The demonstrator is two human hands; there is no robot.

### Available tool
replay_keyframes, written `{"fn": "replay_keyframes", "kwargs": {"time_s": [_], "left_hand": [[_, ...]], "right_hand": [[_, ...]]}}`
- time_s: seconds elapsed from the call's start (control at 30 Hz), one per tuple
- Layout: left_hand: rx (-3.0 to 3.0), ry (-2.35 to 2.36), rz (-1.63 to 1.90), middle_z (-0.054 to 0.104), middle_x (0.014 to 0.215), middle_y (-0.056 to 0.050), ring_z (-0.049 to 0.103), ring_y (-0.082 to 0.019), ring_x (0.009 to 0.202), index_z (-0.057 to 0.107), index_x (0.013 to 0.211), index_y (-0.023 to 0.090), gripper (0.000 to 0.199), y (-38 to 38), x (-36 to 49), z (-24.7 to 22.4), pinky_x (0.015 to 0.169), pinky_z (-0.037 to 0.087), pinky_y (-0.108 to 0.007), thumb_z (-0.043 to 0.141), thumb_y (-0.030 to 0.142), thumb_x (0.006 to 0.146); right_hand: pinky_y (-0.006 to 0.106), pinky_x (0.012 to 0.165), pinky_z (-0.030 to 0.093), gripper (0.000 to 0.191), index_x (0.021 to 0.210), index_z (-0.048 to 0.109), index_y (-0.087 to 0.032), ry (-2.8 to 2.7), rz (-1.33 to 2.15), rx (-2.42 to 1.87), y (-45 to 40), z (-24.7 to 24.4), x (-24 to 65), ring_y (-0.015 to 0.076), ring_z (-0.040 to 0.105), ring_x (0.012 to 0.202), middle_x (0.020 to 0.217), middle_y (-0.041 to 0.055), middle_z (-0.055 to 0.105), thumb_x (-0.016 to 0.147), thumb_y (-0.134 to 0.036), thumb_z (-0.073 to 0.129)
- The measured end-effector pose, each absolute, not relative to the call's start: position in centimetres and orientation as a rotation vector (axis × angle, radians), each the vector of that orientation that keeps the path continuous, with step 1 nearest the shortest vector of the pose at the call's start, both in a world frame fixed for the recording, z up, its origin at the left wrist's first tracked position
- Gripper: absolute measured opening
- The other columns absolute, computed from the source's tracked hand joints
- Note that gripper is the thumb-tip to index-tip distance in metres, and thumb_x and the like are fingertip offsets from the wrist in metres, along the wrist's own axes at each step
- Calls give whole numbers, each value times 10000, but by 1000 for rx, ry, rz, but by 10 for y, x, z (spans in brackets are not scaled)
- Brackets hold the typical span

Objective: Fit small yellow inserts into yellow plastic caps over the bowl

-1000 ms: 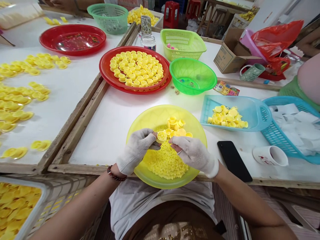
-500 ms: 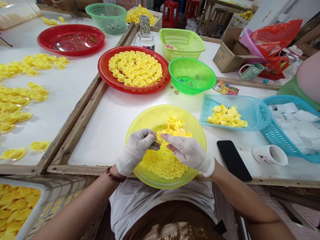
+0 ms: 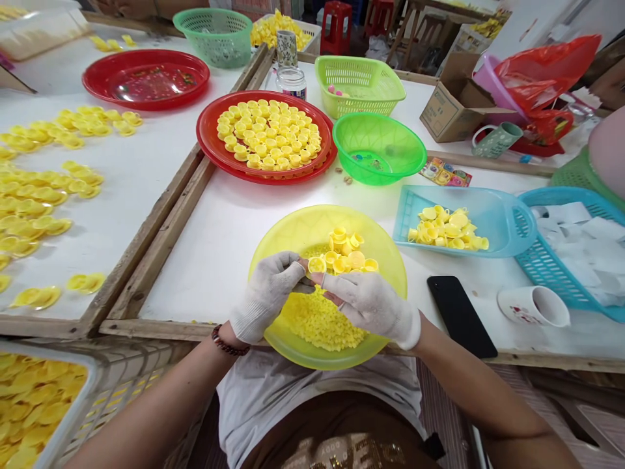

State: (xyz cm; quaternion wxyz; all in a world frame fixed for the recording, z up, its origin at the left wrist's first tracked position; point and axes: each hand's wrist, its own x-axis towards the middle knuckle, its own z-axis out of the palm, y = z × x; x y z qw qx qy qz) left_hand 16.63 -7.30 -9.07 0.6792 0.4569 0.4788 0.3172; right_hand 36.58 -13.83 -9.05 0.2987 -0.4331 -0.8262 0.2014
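Note:
Both hands wear white gloves with bare fingertips. My left hand pinches the left edge of a small round yellow cup over the yellow bowl. Fingertips of my right hand meet at the cup's lower edge, pressed together; whether they grip anything there is too small to tell. Below the hands, the bowl holds a heap of tiny yellow pieces. Several more yellow cups lie at its back right, just beyond my right hand.
Red trays with yellow cups stand behind, beside a green bowl. On the right are a blue tray, a black phone and a white mug. A wooden strip runs along the left.
The view has shifted slightly to the left. The cup at my fingertips now shows its round opening more fully, and my right fingertips sit lower against it.

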Motion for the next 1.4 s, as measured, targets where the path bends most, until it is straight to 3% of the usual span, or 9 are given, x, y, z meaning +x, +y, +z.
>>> {"fn": "replay_keyframes", "kwargs": {"time_s": [0.1, 0.2, 0.37, 0.57, 0.73, 0.87, 1.0, 1.2, 1.4], "left_hand": [[1024, 1095, 702, 698, 749, -30, 703, -146, 662, 636, 841, 130, 193, -73, 166, -89, 693, 618, -264, 672, 302, 762], [1024, 1081, 683, 692, 757, -37, 703, -151, 685, 640, 856, 126, 244, -74, 167, -87, 683, 620, -265, 699, 348, 775], [1028, 993, 603, 690, 770, -52, 678, -140, 661, 645, 850, 123, 273, -79, 169, -88, 664, 609, -256, 687, 391, 821], [1514, 1087, 834, 716, 1061, -91, 689, -217, 914, 687, 1124, 164, 347, -98, 164, -74, 889, 573, -359, 664, 403, 873], [1760, 987, 857, 732, 1020, -88, 673, -239, 954, 734, 1055, 201, 245, -104, 156, -63, 886, 550, -363, 733, 311, 835], [1781, 939, 848, 672, 1160, -106, 657, -208, 995, 653, 1197, 158, 304, -101, 141, -65, 883, 569, -392, 621, 353, 965], [1833, 881, 842, 617, 1257, -123, 637, -223, 1058, 590, 1289, 145, 372, -102, 129, -67, 911, 567, -437, 601, 358, 984], [1923, 960, 917, 609, 1282, -126, 631, -214, 1074, 611, 1269, 171, 331, -101, 106, -65, 927, 563, -423, 576, 357, 998], [1936, 1402, 1017, 643, 1202, -105, 648, -201, 1008, 634, 1214, 154, 308, -65, 31, -52, 876, 578, -389, 574, 367, 999]], "right_hand": [[276, 653, 572, 261, 1153, 672, -197, -2184, 512, -1060, -141, -91, 371, 168, 698, 722, 886, 58, 755, 967, -176, 490], [315, 745, 587, 303, 1276, 619, -207, -2096, 444, -1251, -139, -91, 373, 199, 726, 815, 990, 89, 769, 1004, -250, 494], [357, 719, 580, 384, 1359, 560, -189, -2164, 461, -1460, -130, -93, 364, 235, 724, 733, 964, 111, 770, 988, -252, 483], [388, 726, 593, 336, 1309, 534, -172, -2165, 410, -1382, -133, -98, 363, 286, 746, 874, 1116, 161, 745, 993, -259, 462], [411, 710, 608, 370, 1333, 572, -184, -2168, 330, -1291, -135, -105, 362, 311, 752, 917, 1151, 177, 740, 988, -291, 493], [344, 624, 594, 339, 1276, 646, -218, -1986, 625, -1293, -140, -100, 356, 228, 729, 723, 900, 88, 762, 996, -349, 506], [266, 468, 474, 377, 1257, 672, -210, -1706, 1099, -1350, -145, -96, 348, 140, 540, 484, 577, -18, 573, 995, -440, 527], [228, 428, 337, 417, 1219, 651, -206, -1235, 1390, -1323, -145, -95, 342, 108, 437, 481, 577, -38, 480, 924, -500, 639], [219, 434, 365, 415, 1163, 671, -228, -1210, 1373, -1399, -145, -120, 358, 112, 447, 494, 580, -32, 478, 882, -534, 677]]}}
